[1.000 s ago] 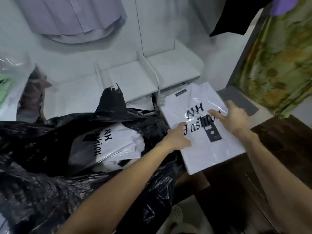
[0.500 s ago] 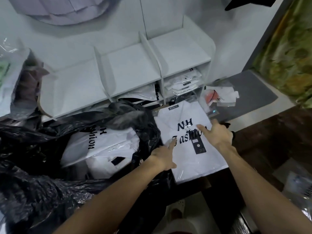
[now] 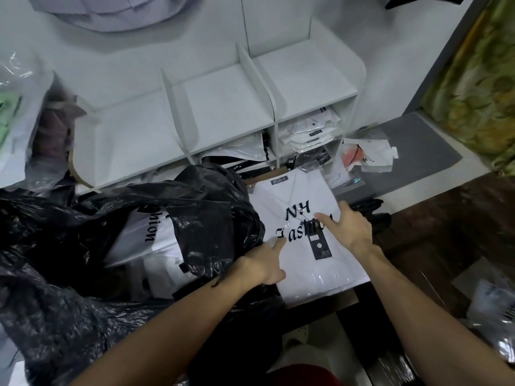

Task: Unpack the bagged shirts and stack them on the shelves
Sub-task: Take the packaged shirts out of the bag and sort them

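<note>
Still flat on the bagged shirt (image 3: 303, 246), little changed: left hand (image 3: 264, 266) and right hand (image 3: 351, 227) apart, fingers straight, pressing.

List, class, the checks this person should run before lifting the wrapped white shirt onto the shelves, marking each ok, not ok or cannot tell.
1. Both hands on the flat white plastic-wrapped shirt: ok, left hand, right hand.
2. Firm grip on it: not ok, fingers lie straight.
3. Free compartment on the white divided shelf unit: ok, top row bare.
4. Crumpled black plastic sack off the shirt: not ok, it overlaps the left edge.
5. Wrapper opened: cannot tell.
</note>
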A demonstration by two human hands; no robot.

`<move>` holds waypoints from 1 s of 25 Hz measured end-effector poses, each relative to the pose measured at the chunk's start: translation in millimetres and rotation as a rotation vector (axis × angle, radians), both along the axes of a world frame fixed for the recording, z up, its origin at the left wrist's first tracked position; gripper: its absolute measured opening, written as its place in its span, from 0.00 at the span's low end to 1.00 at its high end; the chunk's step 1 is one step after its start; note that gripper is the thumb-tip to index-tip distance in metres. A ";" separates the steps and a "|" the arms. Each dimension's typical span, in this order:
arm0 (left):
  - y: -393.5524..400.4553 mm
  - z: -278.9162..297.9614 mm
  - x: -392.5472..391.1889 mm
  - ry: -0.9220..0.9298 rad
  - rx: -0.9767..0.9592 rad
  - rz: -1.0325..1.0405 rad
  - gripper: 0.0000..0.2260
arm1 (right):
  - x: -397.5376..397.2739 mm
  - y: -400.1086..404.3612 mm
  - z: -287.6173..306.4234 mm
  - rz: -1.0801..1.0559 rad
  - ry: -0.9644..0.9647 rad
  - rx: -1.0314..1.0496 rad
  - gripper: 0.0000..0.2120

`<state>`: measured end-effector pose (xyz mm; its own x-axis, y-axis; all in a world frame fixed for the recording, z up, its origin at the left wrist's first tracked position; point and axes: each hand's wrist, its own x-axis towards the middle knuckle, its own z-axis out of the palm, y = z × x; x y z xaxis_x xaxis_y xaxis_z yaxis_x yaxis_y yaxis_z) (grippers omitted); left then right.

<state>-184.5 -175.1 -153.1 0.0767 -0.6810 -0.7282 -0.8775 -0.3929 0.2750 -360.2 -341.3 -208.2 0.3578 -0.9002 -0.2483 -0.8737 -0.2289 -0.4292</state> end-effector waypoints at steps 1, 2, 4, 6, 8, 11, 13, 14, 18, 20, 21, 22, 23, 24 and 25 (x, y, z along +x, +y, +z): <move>2.6 0.2 2.1 0.005 0.002 -0.001 0.40 | 2.7 3.2 -1.2 0.015 0.004 0.007 0.30; 3.5 0.2 3.2 0.005 0.005 -0.001 0.40 | 5.7 4.7 -1.5 0.023 0.008 0.014 0.30; 0.3 2.9 4.7 -0.009 0.014 0.008 0.38 | 10.7 3.9 -2.0 0.013 0.031 0.042 0.32; -6.8 10.2 3.2 -0.022 -0.004 0.030 0.34 | 13.0 2.5 -1.9 -0.023 0.083 0.097 0.35; -13.4 19.5 -0.5 -0.030 -0.058 0.077 0.28 | 13.9 6.3 -0.9 -0.063 0.100 0.140 0.39; -16.6 22.1 -7.7 -0.082 -0.111 0.096 0.24 | 14.7 18.4 1.2 -0.093 0.069 0.194 0.50; -16.7 19.4 -14.2 -0.159 -0.111 0.041 0.25 | 13.6 23.9 1.4 -0.085 0.064 0.213 0.56; -17.8 18.7 -17.8 -0.198 -0.118 0.013 0.25 | 12.6 25.3 0.9 -0.080 0.059 0.214 0.58; -24.5 15.6 -37.0 -0.347 -0.144 -0.104 0.24 | 9.5 23.2 -1.1 -0.145 -0.021 0.277 0.63; -29.8 10.0 -44.9 -0.414 -0.117 -0.174 0.26 | 4.5 14.8 -4.8 -0.233 -0.114 0.372 0.63; -33.0 7.9 -46.2 -0.418 -0.102 -0.195 0.27 | 1.9 10.6 -8.9 -0.266 -0.153 0.401 0.59; -36.5 6.5 -45.8 -0.403 -0.077 -0.182 0.28 | -0.8 7.8 -13.0 -0.277 -0.187 0.414 0.53; -40.2 2.1 -44.5 -0.371 -0.044 -0.156 0.29 | -2.9 6.8 -14.4 -0.270 -0.227 0.421 0.46; -42.2 -1.5 -42.7 -0.337 -0.010 -0.128 0.31 | -3.8 8.9 -11.1 -0.259 -0.268 0.426 0.42; -43.7 -4.1 -41.5 -0.315 0.014 -0.128 0.34 | -3.0 12.0 -3.6 -0.253 -0.314 0.425 0.39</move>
<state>-225.9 -218.8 -157.2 0.2138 -0.6897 -0.6918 -0.9609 -0.2759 -0.0219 -363.2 -329.3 -211.8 0.2598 -0.8116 -0.5232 -0.6947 0.2193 -0.6851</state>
